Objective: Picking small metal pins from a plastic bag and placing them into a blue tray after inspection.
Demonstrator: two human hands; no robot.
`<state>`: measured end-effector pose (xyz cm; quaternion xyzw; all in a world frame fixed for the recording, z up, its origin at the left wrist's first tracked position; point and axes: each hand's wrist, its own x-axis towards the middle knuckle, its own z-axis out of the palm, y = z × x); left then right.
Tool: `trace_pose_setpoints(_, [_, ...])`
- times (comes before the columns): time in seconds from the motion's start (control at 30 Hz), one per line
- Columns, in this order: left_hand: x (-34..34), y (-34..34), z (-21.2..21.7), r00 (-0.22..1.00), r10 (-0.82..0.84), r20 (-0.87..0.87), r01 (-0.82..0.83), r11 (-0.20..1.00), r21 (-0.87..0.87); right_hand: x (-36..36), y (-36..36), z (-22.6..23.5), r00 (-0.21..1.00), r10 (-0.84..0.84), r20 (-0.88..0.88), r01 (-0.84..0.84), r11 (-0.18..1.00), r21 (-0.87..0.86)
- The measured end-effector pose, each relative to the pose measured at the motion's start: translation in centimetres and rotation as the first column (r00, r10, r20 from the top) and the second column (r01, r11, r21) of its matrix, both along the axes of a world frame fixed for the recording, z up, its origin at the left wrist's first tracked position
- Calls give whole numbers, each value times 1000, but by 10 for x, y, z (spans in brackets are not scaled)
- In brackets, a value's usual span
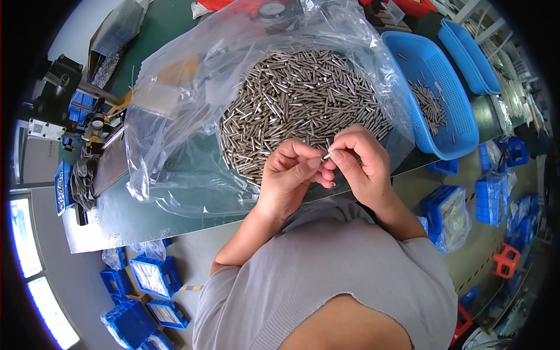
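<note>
A small metal pin (326, 156) is pinched between both of my hands, just in front of a wide heap of similar metal pins (303, 99). My left hand (293, 173) is closed, its thumb and forefinger at the pin's left end. My right hand (363, 169) is closed too, thumb and forefinger on the other end. The heap lies on a spread clear plastic bag (175, 122) over the green table (134, 219). Right of the heap, a blue perforated basket (446, 70) contains a smaller pile of pins (430, 111).
Another blue basket (469, 55) stands at the far right. Machine equipment (61, 87) occupies the left side. Blue crates (154, 274) sit on the floor at lower left, more wrapped crates (446, 216) at right. A red stool (506, 261) stands further right. The table's front edge runs before my body.
</note>
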<state>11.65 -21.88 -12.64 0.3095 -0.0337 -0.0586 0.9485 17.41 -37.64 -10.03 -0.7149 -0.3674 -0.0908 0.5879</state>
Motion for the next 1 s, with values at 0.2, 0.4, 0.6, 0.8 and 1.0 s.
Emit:
trace_pose_setpoints(0.2, [-1, -1, -1, 1000, 15, -1, -15, 1000, 7, 2, -6, 7, 998, 31, -49, -33, 999, -41])
trace_pose_setpoints(0.4, [-1, -4, 0, 999, 40, 33, -41, 998, 50, 1, -5, 6, 991, 10, -132, -12, 1000, -13])
trace_pose_setpoints(0.6, [-2, -5, -1, 997, 72, 16, -73, 994, 76, 6, -9, 7, 998, 58, 30, -56, 995, -82])
trace_pose_setpoints(0.8, [-3, -6, 0, 995, 95, 23, -97, 985, 144, 6, -9, 9, 999, 38, 30, -34, 994, -104])
trace_pose_setpoints(1.0, [-5, -7, 2, 993, 118, 21, -120, 974, 192, 6, -8, 8, 995, 39, -94, -49, 994, -100])
